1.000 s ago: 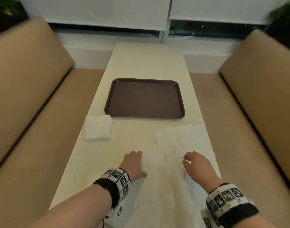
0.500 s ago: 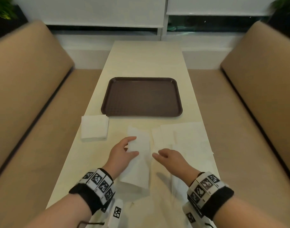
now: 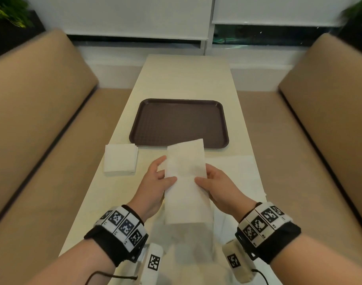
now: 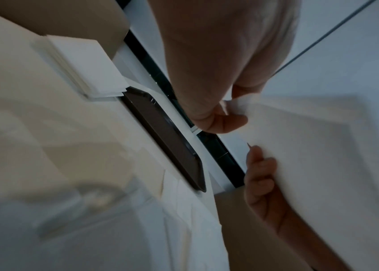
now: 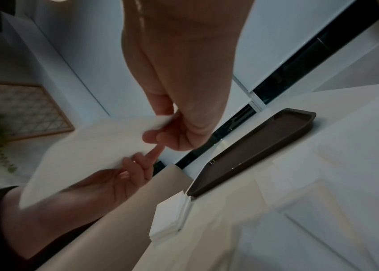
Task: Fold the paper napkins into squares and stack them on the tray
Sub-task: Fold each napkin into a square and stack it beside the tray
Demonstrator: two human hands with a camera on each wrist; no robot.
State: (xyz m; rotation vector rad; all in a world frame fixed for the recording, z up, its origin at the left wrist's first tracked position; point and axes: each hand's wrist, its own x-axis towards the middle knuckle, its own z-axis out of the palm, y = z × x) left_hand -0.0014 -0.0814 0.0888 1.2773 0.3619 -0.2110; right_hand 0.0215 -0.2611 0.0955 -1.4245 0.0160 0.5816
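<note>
A long white paper napkin (image 3: pixel 185 182), folded into a strip, is held above the cream table (image 3: pixel 188 79). The left hand (image 3: pixel 153 188) pinches its left edge with thumb on top, and the right hand (image 3: pixel 219 188) pinches the right edge likewise. The dark brown plastic tray (image 3: pixel 179 122) lies just beyond (nothing on it). A stack of folded white napkin squares (image 3: pixel 120 158) sits just beside the tray's near left corner, and unfolded white napkin sheets (image 3: pixel 237 167) lie to the right.
</note>
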